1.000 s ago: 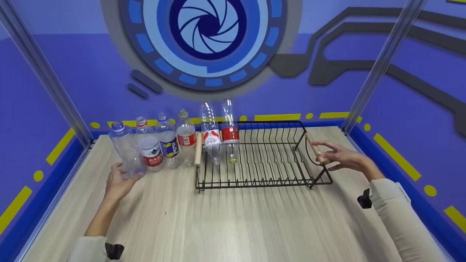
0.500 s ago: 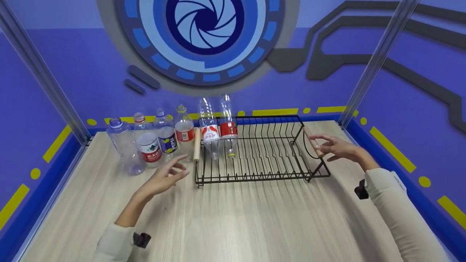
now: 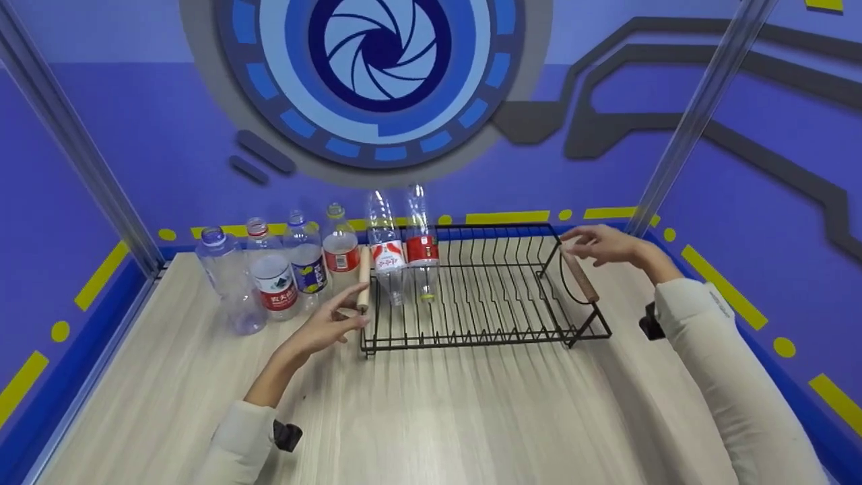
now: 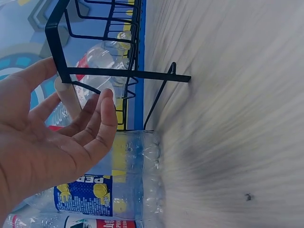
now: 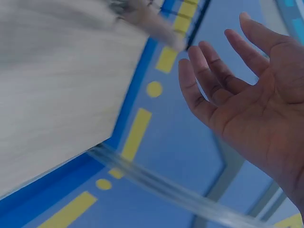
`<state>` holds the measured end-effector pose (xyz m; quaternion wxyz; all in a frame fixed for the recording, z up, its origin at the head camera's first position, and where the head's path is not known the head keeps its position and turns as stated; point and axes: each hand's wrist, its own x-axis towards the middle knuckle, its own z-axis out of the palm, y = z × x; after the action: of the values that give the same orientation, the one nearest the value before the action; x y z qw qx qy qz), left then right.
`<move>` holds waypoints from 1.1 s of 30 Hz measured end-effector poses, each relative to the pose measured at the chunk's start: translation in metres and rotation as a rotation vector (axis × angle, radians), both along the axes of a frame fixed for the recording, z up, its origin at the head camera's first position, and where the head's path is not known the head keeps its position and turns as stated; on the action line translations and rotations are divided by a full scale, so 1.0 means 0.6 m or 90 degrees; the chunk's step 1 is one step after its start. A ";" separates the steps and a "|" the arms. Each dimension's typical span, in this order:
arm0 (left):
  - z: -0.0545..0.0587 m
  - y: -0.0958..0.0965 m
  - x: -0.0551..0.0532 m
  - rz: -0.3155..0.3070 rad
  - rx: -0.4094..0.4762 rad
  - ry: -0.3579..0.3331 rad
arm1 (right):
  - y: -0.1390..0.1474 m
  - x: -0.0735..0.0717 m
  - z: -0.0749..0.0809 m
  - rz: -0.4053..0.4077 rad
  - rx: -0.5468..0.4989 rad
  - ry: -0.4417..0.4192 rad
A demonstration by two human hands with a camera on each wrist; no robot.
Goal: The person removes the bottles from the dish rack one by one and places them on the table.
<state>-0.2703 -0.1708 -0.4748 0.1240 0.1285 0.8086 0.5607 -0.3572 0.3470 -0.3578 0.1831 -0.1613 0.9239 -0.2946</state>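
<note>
A black wire dish rack [image 3: 471,343] with wooden end handles stands on the table. My left hand [image 3: 323,331] is at its left handle [image 3: 364,273], the fingers loosely spread about the wood in the left wrist view. My right hand [image 3: 609,244], fingers relaxed and holding nothing, hovers by the far end of the right handle [image 3: 580,277]. Two clear plastic bottles lean neck down in the rack's left end, one with a white-and-red label [image 3: 388,256], the other with a red label [image 3: 422,249].
Several uncapped bottles stand upright left of the rack: a red-labelled one [image 3: 342,259], a blue-labelled one [image 3: 311,275], a red-and-white-labelled one [image 3: 277,289] and an unlabelled purplish one [image 3: 236,289]. Purple panels [image 3: 498,188] wall in the table [image 3: 458,411].
My left hand has left the purplish bottle and come right to the rack's left handle. My right hand has shifted from the right handle's middle toward its far end.
</note>
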 end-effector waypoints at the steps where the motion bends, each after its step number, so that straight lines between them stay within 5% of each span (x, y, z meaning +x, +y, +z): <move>1: 0.001 0.000 0.000 0.001 0.003 -0.005 | -0.012 -0.005 0.007 0.004 0.000 0.000; 7: 0.006 -0.002 0.002 0.008 0.008 -0.007 | -0.094 -0.034 0.020 0.050 -0.001 -0.007; 17: 0.000 -0.010 0.011 -0.032 -0.006 -0.023 | -0.228 -0.060 -0.021 0.106 0.001 -0.118; 28: 0.013 -0.006 -0.004 -0.063 -0.021 -0.025 | -0.309 -0.072 -0.047 0.053 0.014 -0.187; 33: 0.015 -0.008 -0.008 -0.058 -0.022 -0.035 | -0.344 -0.080 -0.051 0.017 -0.034 -0.214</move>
<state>-0.2749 -0.1759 -0.4660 0.1735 0.1474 0.8079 0.5435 -0.4051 0.1408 -0.3887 0.3348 -0.1266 0.8700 -0.3392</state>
